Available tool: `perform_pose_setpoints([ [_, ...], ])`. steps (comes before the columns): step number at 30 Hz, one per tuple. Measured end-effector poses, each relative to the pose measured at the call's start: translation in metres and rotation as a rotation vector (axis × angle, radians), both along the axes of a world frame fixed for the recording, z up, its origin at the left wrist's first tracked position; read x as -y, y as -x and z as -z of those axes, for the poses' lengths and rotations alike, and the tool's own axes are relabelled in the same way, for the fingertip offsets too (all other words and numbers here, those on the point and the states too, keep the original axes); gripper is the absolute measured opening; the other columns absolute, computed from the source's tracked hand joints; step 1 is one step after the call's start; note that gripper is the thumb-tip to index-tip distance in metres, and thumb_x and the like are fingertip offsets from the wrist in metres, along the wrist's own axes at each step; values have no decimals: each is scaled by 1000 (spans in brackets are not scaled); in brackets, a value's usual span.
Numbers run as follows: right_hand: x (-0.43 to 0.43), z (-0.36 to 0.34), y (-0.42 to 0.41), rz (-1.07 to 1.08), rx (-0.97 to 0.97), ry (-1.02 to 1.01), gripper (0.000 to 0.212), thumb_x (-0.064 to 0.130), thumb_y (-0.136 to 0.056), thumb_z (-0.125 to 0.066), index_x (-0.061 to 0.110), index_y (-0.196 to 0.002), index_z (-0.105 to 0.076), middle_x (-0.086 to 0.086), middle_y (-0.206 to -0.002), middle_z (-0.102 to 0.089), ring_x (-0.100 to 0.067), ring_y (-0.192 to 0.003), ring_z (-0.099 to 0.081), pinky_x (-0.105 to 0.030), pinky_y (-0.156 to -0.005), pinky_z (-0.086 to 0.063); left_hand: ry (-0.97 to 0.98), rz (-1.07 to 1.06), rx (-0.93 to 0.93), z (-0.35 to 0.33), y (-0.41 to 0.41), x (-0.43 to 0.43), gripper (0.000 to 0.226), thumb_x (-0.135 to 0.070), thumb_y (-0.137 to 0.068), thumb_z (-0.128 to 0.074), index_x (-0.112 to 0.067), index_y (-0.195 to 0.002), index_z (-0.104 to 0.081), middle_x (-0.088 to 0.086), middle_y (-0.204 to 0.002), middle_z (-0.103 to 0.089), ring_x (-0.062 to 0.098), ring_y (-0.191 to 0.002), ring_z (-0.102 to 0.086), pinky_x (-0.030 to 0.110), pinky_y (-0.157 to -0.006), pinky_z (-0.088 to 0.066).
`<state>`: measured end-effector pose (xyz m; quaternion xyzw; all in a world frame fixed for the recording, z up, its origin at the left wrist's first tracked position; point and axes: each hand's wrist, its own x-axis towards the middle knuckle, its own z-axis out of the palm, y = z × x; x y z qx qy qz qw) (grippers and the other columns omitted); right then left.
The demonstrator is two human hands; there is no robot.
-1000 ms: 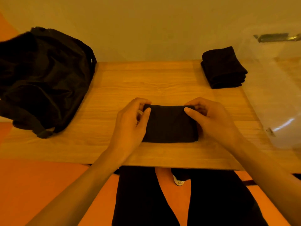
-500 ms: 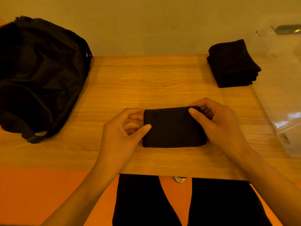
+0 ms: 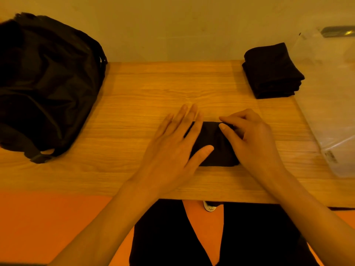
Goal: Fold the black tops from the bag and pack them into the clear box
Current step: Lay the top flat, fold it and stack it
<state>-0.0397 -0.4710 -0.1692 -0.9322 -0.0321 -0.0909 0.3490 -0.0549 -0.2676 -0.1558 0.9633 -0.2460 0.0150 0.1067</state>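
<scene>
Folding looks nearly done on one black top (image 3: 212, 139), which lies in the middle of the table (image 3: 134, 112). The left hand (image 3: 172, 148) lies flat on it, fingers straight, likely pressing the fold down so it keeps small. The right hand (image 3: 251, 141) pinches the far edge with curled fingers, maybe to tidy it. A pile (image 3: 270, 72) of folded tops sits beside the clear box (image 3: 330, 104), handy for packing. The bag (image 3: 44, 83) sits far left.

Wooden worktop (image 3: 153, 89), grain running left to right, far edge against a plain pale wall (image 3: 172, 25). Orange floor (image 3: 48, 227) below the near edge. Black trousers (image 3: 163, 237) under the worktop, white shoe tip (image 3: 209, 207) between the legs. Dark metallic bar (image 3: 338, 31) far right.
</scene>
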Motion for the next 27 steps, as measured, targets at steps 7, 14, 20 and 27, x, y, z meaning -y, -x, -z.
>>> perform_pose_setpoints([
  [7, -7, -14, 25, 24, -111, -216, 46, 29, -108, -38, 22, -154, -39, 10, -152, -43, -2, -139, -38, -9, -106, -28, 60, -78, -18, 14, -2, 1, 82, -72, -96, 1, -24, -163, 0, 0, -171, 6, 12, -156, 13, 37, -128, 3],
  [14, -7, -16, 51, 228, -287, -1029, 54, 43, -104, -36, 23, -154, -38, 7, -151, -50, -1, -132, -51, -29, -116, -36, 996, -451, -398, 6, 15, -10, 81, -79, -92, -19, -36, -161, -18, -25, -164, -20, -14, -146, -16, 11, -121, -13],
  [20, -25, -19, 50, 95, -434, -939, 64, 65, -99, -5, 42, -157, -19, 26, -161, -24, 12, -139, -19, -29, -122, -7, 1237, -409, -555, 10, 15, 2, 77, -74, -89, -6, -42, -156, -25, -26, -161, -28, -11, -146, -21, 23, -124, -9],
  [27, -27, -25, 40, -37, -183, -181, 66, 56, -102, -18, 29, -160, -3, 16, -167, 1, 7, -149, 4, -13, -118, 0, 886, -314, -206, 8, 19, -15, 69, -60, -102, -15, -26, -163, -11, -14, -169, -8, -6, -152, -6, 14, -122, -7],
])
